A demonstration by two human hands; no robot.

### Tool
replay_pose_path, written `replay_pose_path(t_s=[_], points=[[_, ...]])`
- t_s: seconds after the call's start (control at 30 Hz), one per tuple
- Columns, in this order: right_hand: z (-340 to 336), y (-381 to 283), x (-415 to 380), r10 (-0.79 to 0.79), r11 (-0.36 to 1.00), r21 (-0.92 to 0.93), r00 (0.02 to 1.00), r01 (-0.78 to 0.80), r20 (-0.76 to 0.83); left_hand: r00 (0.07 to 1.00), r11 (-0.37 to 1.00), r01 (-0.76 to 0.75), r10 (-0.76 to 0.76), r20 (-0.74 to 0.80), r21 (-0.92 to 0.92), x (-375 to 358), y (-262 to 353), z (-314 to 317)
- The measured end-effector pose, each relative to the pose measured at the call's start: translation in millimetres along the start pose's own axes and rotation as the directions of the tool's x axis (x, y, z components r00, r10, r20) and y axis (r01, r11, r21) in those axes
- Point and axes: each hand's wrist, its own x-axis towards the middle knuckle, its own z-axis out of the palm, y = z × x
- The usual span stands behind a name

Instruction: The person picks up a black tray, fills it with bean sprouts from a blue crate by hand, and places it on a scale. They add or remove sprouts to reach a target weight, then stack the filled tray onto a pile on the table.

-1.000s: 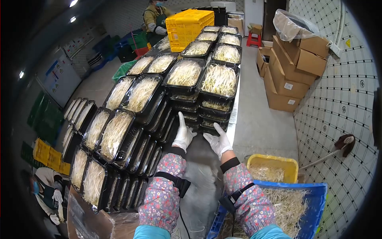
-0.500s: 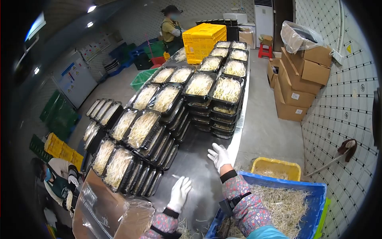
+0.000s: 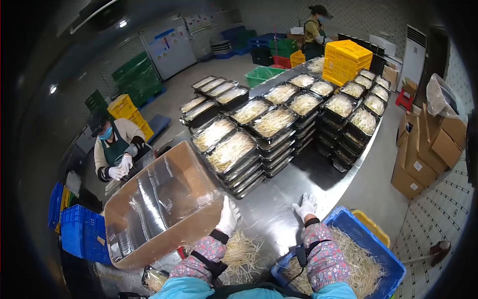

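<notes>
My left hand (image 3: 229,216), in a white glove, is at the right side of a large cardboard box (image 3: 206,212), its fingers stretched upward along the wall. Inside the box lie black plastic trays (image 3: 149,202) under clear film. My right hand (image 3: 305,207), also gloved, is empty over the steel table (image 3: 271,212), fingers apart, near its right edge. Below and between my hands, loose bean sprouts (image 3: 244,254) lie in a pile. Ahead of my left hand rise stacks of wrapped black trays of bean sprouts (image 3: 231,152).
A blue crate of bean sprouts (image 3: 393,264) stands at the right, with a yellow crate (image 3: 371,226) behind it. More tray stacks (image 3: 341,107) and yellow crates (image 3: 346,62) occupy the far table. One co-worker (image 3: 117,144) is at the left, another (image 3: 316,32) at the back.
The view has swung left, bringing the whole cardboard box into sight. My left hand has gone from over the table to the box's side. My right hand stays open over the table.
</notes>
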Motion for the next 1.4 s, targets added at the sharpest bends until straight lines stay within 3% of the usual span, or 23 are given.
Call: replay_pose_path(t_s=[0.1,0.13,0.2,0.27,0.33,0.4,0.47,0.6,0.77,0.8,0.87,0.9,1.0,1.07,1.13,1.2,1.4], points=[[17,-3,-6,-0.035,0.997,-0.076,0.999,0.033,-0.029,0.911,0.998,-0.052,0.060,-0.408,0.031,5,11,61],[20,-3,-6,-0.042,0.997,-0.060,0.998,0.039,-0.053,0.913,0.998,-0.054,0.064,-0.404,0.036,13,15,60],[22,4,-6,-0.035,0.999,-0.042,0.995,0.031,-0.094,0.863,0.928,-0.300,0.362,-0.351,0.221,43,14,57],[30,5,-7,-0.086,0.991,-0.118,0.985,0.068,-0.151,0.885,0.929,-0.357,0.371,-0.280,0.101,61,24,57],[33,3,-8,-0.070,0.990,-0.133,0.983,0.047,-0.170,0.782,0.784,-0.607,0.618,-0.078,0.129,155,4,-26],[40,6,-5,-0.121,0.984,-0.152,0.971,0.090,-0.208,0.866,0.870,-0.490,0.481,-0.136,-0.048,107,33,28],[42,6,-2,-0.125,0.982,-0.166,0.969,0.090,-0.215,0.862,0.861,-0.507,0.504,-0.057,-0.051,104,32,37],[32,-4,-7,-0.096,0.985,-0.154,0.986,0.074,-0.136,0.864,0.870,-0.490,0.476,-0.163,-0.058,112,22,53],[21,-10,-13,-0.086,0.991,-0.110,0.994,0.079,-0.070,0.903,0.901,-0.430,0.430,0.011,0.055,120,18,89],[21,-10,-12,-0.092,0.991,-0.102,0.994,0.085,-0.063,0.910,0.907,-0.410,0.415,-0.027,0.099,121,16,102],[22,-8,-10,-0.098,0.988,-0.125,0.994,0.090,-0.057,0.904,0.902,-0.427,0.424,0.049,0.067,120,16,135],[23,-7,-9,-0.109,0.984,-0.146,0.993,0.101,-0.050,0.932,0.932,-0.362,0.362,-0.014,-0.001,111,17,157],[24,-2,-6,-0.135,0.966,-0.224,0.991,0.129,-0.010,0.962,0.959,-0.271,0.273,-0.016,0.082,99,15,214],[24,-3,-4,-0.121,0.966,-0.230,0.993,0.117,-0.001,0.978,0.977,-0.210,0.210,0.006,0.038,147,-2,210],[22,-4,-5,-0.104,0.966,-0.236,0.995,0.103,0.011,0.976,0.977,-0.190,0.199,-0.084,0.101,135,-3,252],[19,-3,-7,-0.153,0.960,-0.235,0.988,0.155,0.027,0.971,0.975,-0.221,0.218,0.103,0.027,152,-11,267],[28,3,-4,-0.163,0.948,-0.270,0.986,0.167,0.039,0.974,0.975,-0.213,0.206,0.093,0.072,194,-37,310]])
